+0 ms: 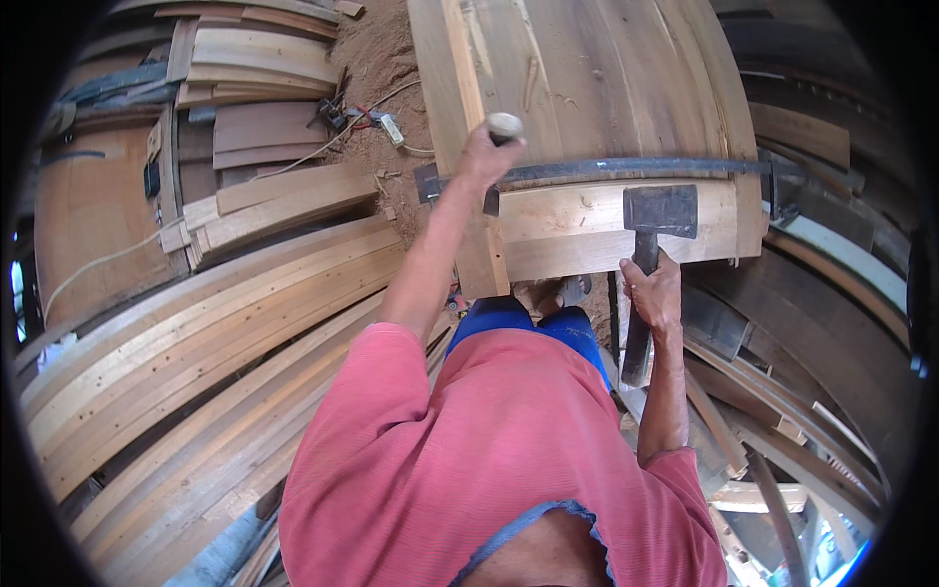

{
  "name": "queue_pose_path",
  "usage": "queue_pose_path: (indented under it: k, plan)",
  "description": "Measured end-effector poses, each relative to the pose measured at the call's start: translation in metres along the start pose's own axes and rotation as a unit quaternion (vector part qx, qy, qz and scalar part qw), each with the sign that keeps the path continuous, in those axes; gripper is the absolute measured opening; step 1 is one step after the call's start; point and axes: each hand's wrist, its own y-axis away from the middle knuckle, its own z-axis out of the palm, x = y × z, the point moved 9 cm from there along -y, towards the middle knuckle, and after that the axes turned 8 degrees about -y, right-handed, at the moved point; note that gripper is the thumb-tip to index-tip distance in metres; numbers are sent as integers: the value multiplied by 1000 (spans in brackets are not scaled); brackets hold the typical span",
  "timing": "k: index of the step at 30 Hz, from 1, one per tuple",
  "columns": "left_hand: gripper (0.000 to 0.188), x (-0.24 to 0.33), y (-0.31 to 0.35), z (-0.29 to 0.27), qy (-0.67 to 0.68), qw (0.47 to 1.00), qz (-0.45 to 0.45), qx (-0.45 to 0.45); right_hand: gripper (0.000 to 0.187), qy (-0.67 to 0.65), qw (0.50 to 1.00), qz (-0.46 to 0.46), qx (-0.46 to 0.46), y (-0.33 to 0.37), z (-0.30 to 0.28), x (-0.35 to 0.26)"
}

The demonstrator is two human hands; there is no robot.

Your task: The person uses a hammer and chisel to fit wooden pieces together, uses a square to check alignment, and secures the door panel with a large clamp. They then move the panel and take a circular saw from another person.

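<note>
left hand (pixel 482 154) gripped clamp handle (pixel 504 125) | right hand (pixel 653 291) gripped hammer (pixel 657 227), head seemingly touching panel (pixel 606 230) | planks (pixel 196 342) lay left

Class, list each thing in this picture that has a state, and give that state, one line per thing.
Left hand: closed around a round-ended handle, upright over the boards.
Right hand: closed on the mallet, head resting on the boards.
Bar clamp: lying across the wooden panel.
Planks: stacked loosely, lying flat.
</note>
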Motion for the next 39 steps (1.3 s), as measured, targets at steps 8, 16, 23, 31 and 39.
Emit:
queue_pose_path:
  k: [8, 16, 23, 31, 39]
  plan:
    - [23, -134, 89, -137, 533, 813, -14, 236, 29, 67, 956, -254, -131, -6, 98, -190]
    - [22, -153, 124, -130, 534, 792, 28, 294, 30, 96, 842, -469, -248, 36, 268, -356]
    - [17, -167, 131, -131, 511, 791, 24, 337, 35, 116, 755, -453, -460, 105, 420, -389]
    - [14, -155, 119, -136, 465, 813, 10, 350, 19, 679, 444, -390, -435, 18, 488, -214]
    - [15, -170, 119, -126, 436, 846, -5, 306, 29, 366, 599, -565, -434, 100, 513, -318]
